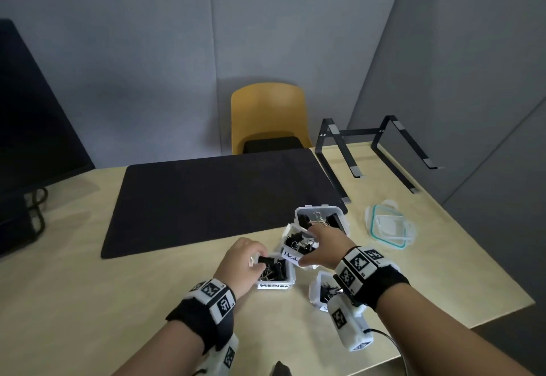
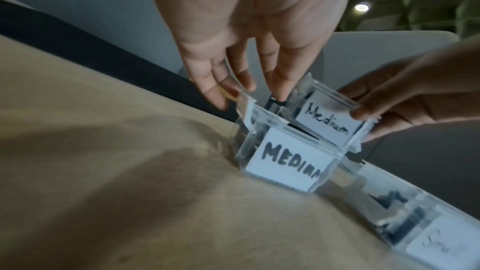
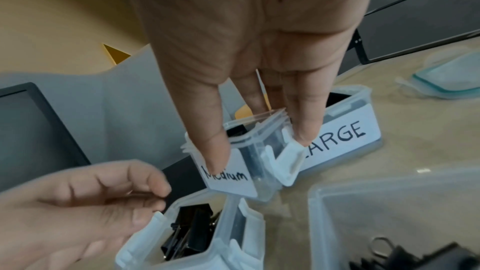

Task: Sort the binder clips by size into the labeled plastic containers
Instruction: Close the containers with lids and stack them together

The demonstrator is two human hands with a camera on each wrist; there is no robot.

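While 2 hands (image 1: 242,260) (image 1: 323,245) grip: 4 containers (image 1: 320,216).

Black wristbands (image 1: 204,321) (white tag-printed camera blocks)

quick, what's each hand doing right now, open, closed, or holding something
Left hand: fingers reach into the near Medium container, pinching a black binder clip.
Right hand: grips the second Medium container by its sides.

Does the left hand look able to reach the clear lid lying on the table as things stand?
Probably not easily. The lid lies beyond the right hand and the containers, and the left hand is at the nearer medium container.
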